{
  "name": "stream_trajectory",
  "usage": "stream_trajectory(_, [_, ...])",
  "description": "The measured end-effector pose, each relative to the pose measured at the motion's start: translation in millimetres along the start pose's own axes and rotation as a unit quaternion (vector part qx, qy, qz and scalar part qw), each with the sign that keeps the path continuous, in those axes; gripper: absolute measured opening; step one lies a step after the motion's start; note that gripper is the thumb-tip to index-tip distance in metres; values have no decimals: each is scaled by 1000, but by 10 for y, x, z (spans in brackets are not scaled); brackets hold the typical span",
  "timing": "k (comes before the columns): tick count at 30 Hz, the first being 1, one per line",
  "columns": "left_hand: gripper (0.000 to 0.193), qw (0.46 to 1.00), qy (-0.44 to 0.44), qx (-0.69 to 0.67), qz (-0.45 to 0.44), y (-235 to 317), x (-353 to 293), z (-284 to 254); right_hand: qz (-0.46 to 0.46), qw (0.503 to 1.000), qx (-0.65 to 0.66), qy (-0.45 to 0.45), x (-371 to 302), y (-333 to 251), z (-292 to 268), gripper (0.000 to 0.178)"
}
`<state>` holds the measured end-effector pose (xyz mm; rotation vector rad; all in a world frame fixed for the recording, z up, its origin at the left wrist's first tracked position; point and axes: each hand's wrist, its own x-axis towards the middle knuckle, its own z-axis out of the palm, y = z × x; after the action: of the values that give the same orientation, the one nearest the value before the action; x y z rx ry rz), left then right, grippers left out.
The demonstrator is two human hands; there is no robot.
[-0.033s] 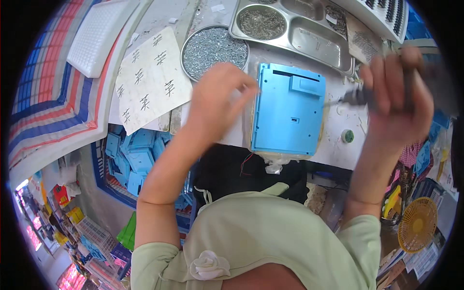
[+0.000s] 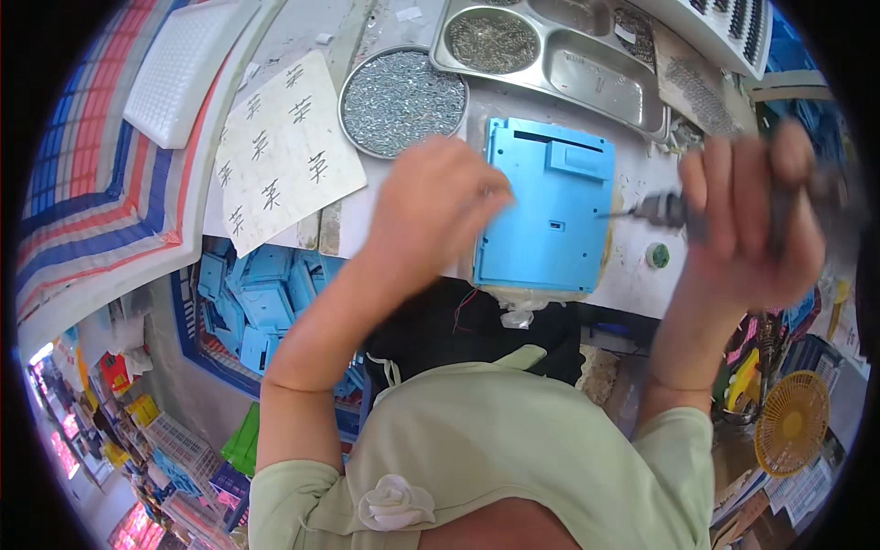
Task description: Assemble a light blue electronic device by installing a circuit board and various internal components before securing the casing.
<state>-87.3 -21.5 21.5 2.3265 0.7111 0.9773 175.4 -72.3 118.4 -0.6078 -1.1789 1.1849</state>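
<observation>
A light blue plastic casing (image 2: pixel 536 243) lies flat on the bench in front of me, with small holes along its sides and a slot near its top. My left hand (image 2: pixel 435 206) is over the casing's left edge, thumb and fingers pinched together; what they hold, if anything, is too small and blurred to name. My right hand (image 2: pixel 756 211) is wrapped round a dark power screwdriver (image 2: pixel 665 210), partly smeared by motion. Its thin bit points left and reaches the casing's right edge; whether it touches cannot be told.
Beyond my left hand stands a round metal dish (image 2: pixel 403 101) of small screws. A steel compartment tray (image 2: pixel 596 78) with more small parts is at the back. A handwritten sheet (image 2: pixel 293 156) lies left. Below it, a blue crate (image 2: pixel 197 339) holds several blue casings. A green-topped spool (image 2: pixel 657 256) sits right.
My left hand has moved right and a little nearer, onto the casing's left edge. My right hand has come nearer, and the screwdriver bit now reaches over the casing's right edge.
</observation>
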Motion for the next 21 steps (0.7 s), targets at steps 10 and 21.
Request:
stream_trajectory(10, [25, 995, -5, -57, 81, 446, -76, 148, -15, 999, 33, 16, -436, -104, 492, 24])
stream_trajectory(21, [25, 994, 4, -56, 94, 403, -78, 190, -8, 999, 32, 4, -409, -75, 459, 23])
